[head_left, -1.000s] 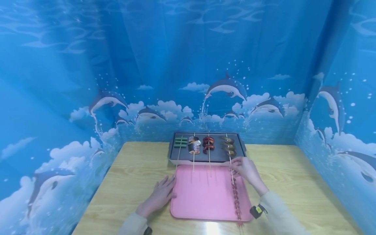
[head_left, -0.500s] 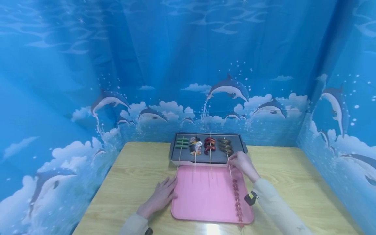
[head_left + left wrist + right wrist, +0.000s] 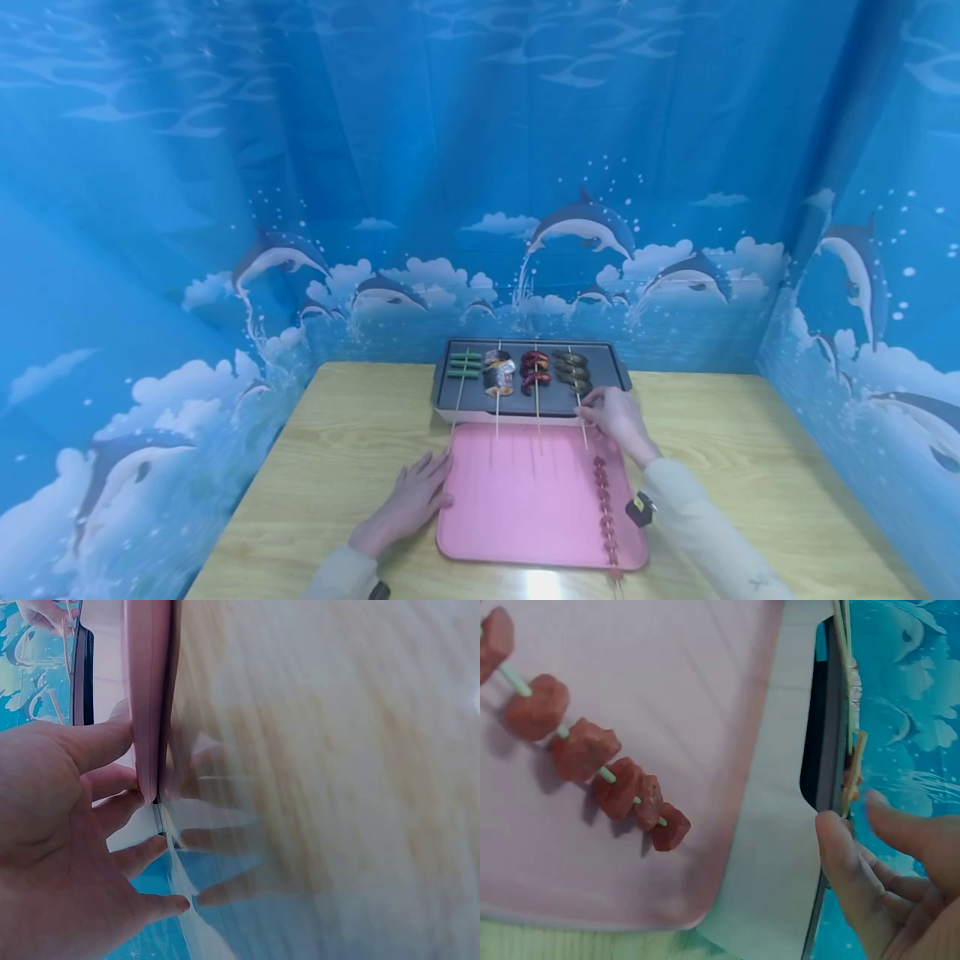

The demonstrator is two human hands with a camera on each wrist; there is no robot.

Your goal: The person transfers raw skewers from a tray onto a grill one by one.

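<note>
A skewer of dark brown curved pieces [image 3: 572, 372] lies at the right of the grill pan [image 3: 557, 354], its stick reaching over the front edge. At that stick my right hand [image 3: 617, 421] has its fingertips; in the right wrist view, thumb and forefinger stand apart around the stick [image 3: 854, 776], the thumb blurred. My left hand [image 3: 408, 504] lies with spread fingers against the left edge of the pink tray [image 3: 525, 517]; the left wrist view shows this hand [image 3: 67, 817] touching the tray wall [image 3: 150, 690]. On the tray's right side lies a red meat skewer [image 3: 606, 517].
Left of the brown skewer, the pan carries a green skewer [image 3: 465, 364], one of silvery-skinned chunks [image 3: 498, 379] and a glossy red one [image 3: 535, 367]. Their sticks jut over the tray's far edge. A dolphin-printed backdrop [image 3: 450, 167] rises behind the wooden table [image 3: 720, 467].
The brown skewer has shifted left and settled nearly parallel to the others on the pan. My right hand moved slightly left and away with it, its fingers now parted. The left hand stays put.
</note>
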